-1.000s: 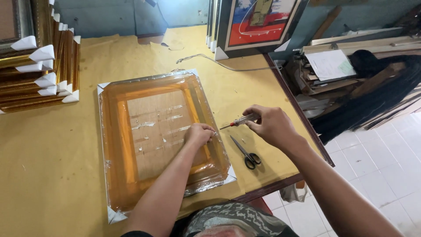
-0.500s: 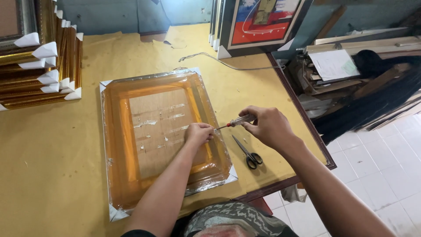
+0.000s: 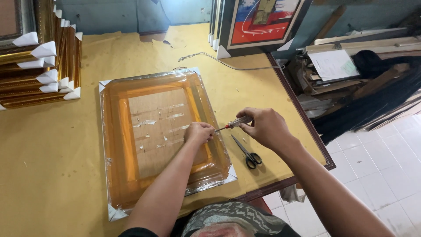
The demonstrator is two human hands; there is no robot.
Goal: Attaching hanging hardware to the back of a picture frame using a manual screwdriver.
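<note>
Head view, looking down on a bench (image 3: 52, 145) covered in yellow-brown paper. A wrapped picture frame (image 3: 160, 136), gold-toned under clear film and with white corner protectors, lies flat near the bench's front edge. The left hand (image 3: 199, 133) rests on the frame's right rail, its fingers curled down against the film; whether they pinch anything cannot be told. The right hand (image 3: 265, 127), just right of the frame, grasps a small screwdriver (image 3: 232, 124) with a clear handle, its tip pointing left to the frame's edge beside the left hand. Black-handled scissors (image 3: 247, 152) lie on the bench below the right hand. Stacked gold frames (image 3: 39, 70) stand at far left; a framed red-and-blue picture (image 3: 263, 22) leans at the back, with a grey cord (image 3: 228, 65) lying before it.
</note>
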